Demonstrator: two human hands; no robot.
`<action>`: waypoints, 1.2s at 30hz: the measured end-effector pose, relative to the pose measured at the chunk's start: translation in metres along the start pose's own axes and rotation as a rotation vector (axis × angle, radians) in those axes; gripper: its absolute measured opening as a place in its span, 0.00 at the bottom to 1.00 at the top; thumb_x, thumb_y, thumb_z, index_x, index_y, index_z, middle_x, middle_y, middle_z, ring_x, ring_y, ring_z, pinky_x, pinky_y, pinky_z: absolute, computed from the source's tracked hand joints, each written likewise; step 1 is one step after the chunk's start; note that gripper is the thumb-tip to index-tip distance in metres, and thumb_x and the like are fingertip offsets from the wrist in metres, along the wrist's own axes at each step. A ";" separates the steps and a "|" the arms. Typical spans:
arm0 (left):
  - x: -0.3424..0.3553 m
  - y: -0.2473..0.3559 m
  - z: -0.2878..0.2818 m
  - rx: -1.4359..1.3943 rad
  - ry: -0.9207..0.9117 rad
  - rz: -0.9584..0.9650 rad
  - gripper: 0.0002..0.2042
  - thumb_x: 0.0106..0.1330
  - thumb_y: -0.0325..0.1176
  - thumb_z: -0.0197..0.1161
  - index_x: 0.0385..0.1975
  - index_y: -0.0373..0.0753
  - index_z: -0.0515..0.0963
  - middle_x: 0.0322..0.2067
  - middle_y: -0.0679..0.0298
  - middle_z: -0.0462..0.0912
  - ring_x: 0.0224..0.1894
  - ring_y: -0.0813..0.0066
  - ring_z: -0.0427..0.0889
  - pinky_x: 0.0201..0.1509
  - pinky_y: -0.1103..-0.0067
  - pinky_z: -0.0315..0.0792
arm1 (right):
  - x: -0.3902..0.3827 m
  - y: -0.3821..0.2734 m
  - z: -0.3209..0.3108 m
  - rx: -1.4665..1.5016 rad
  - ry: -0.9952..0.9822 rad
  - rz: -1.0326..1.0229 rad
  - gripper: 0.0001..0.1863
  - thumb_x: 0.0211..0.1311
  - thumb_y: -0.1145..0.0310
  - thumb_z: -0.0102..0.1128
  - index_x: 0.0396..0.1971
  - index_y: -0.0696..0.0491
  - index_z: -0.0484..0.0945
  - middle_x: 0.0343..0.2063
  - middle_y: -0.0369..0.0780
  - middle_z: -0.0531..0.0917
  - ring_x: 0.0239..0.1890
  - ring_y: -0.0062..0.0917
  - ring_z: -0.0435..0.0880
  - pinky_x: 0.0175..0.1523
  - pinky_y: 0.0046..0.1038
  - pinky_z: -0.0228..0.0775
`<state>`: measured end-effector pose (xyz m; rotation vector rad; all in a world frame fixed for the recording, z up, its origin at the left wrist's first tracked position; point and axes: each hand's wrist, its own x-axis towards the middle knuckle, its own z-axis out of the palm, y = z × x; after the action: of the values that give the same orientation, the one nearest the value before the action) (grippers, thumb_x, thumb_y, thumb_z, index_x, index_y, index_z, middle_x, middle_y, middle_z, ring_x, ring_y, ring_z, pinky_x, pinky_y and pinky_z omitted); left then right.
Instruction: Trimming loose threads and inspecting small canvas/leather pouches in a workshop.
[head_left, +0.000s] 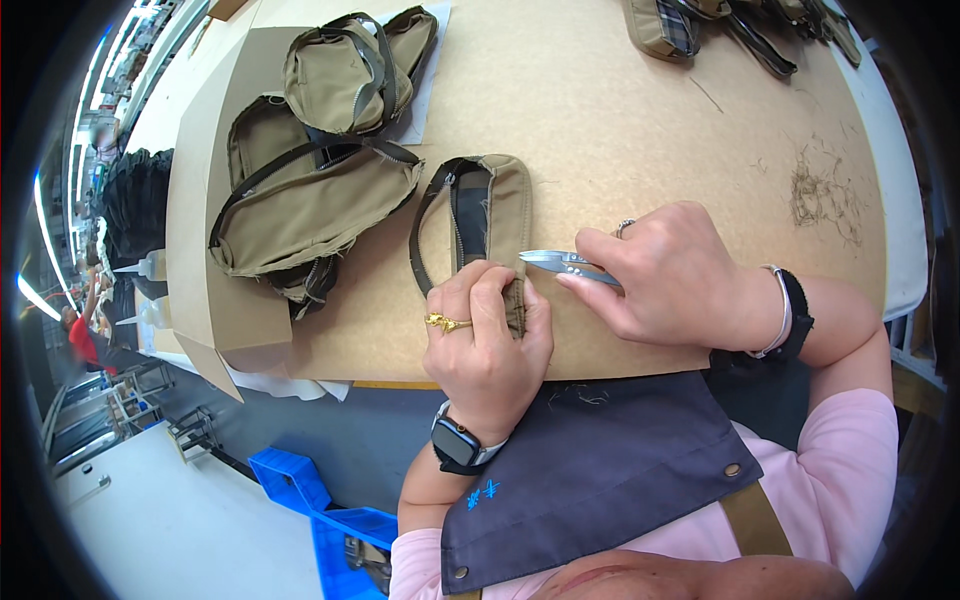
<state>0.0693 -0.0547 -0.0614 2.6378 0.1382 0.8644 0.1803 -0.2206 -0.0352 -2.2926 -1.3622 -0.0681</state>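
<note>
My left hand [485,340] is closed around the near end of a khaki fabric pouch piece [508,205], which lies on the cardboard-covered table. A dark zipper runs along the piece, and a dark strip loops out to its left. In my right hand [670,275] is a pair of thread snips [565,262], blades pointing left. The blade tips sit right beside the edge of the fabric, just above my left fingertips. Whether they touch the cloth or a thread I cannot tell. My fingers hide part of the piece.
Larger khaki bag parts [310,210] with zippers are heaped on the left, near a cardboard flap [200,210]. More bag pieces [662,28] lie at the far right. Cut threads [825,195] are scattered on the right. Blue bins [290,478] stand below the table.
</note>
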 end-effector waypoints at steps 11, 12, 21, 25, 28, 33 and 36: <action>0.000 -0.001 0.000 -0.010 0.003 0.001 0.14 0.49 0.21 0.72 0.36 0.37 0.78 0.36 0.57 0.83 0.37 0.57 0.82 0.41 0.68 0.77 | 0.002 -0.001 -0.002 0.043 -0.082 0.078 0.17 0.62 0.55 0.65 0.20 0.50 0.80 0.10 0.40 0.78 0.13 0.37 0.80 0.20 0.36 0.69; 0.000 -0.001 0.000 -0.010 0.004 0.001 0.14 0.49 0.21 0.72 0.36 0.37 0.78 0.36 0.57 0.83 0.37 0.57 0.82 0.41 0.68 0.77 | 0.003 -0.001 -0.002 0.043 -0.082 0.077 0.17 0.62 0.55 0.65 0.20 0.50 0.80 0.10 0.40 0.78 0.13 0.37 0.80 0.20 0.36 0.69; 0.000 -0.003 -0.014 -0.109 -0.160 -0.113 0.09 0.56 0.24 0.73 0.33 0.37 0.80 0.35 0.59 0.82 0.35 0.62 0.80 0.38 0.71 0.74 | 0.006 0.015 -0.013 0.094 0.096 0.131 0.16 0.62 0.56 0.67 0.22 0.52 0.79 0.09 0.41 0.76 0.12 0.36 0.77 0.19 0.36 0.67; 0.019 -0.007 -0.021 -0.168 -0.283 -0.053 0.07 0.58 0.23 0.71 0.34 0.37 0.81 0.36 0.59 0.81 0.35 0.60 0.80 0.39 0.70 0.74 | 0.000 0.021 -0.007 0.106 0.033 0.110 0.16 0.63 0.55 0.65 0.23 0.52 0.80 0.09 0.41 0.76 0.12 0.37 0.78 0.19 0.36 0.67; 0.032 -0.011 -0.023 -0.158 -0.402 0.046 0.07 0.59 0.24 0.70 0.35 0.37 0.81 0.35 0.59 0.81 0.35 0.60 0.80 0.38 0.70 0.73 | -0.002 0.022 -0.007 0.102 0.011 0.090 0.17 0.63 0.54 0.64 0.23 0.52 0.80 0.09 0.42 0.76 0.12 0.38 0.78 0.20 0.37 0.68; 0.033 -0.008 -0.022 -0.178 -0.451 -0.031 0.05 0.60 0.23 0.69 0.34 0.37 0.80 0.33 0.59 0.81 0.35 0.60 0.81 0.37 0.69 0.73 | -0.011 0.025 -0.005 0.106 -0.027 0.077 0.17 0.63 0.54 0.64 0.23 0.53 0.81 0.09 0.41 0.76 0.12 0.37 0.78 0.21 0.36 0.69; 0.029 -0.011 -0.017 -0.198 -0.470 -0.080 0.04 0.61 0.23 0.67 0.33 0.37 0.78 0.34 0.59 0.80 0.34 0.57 0.80 0.36 0.67 0.73 | -0.012 0.028 -0.003 0.121 -0.037 0.062 0.17 0.63 0.54 0.64 0.24 0.52 0.81 0.09 0.41 0.76 0.12 0.37 0.78 0.21 0.36 0.69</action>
<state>0.0829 -0.0335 -0.0364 2.5465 0.0324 0.2046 0.1981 -0.2426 -0.0461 -2.2432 -1.2759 0.0752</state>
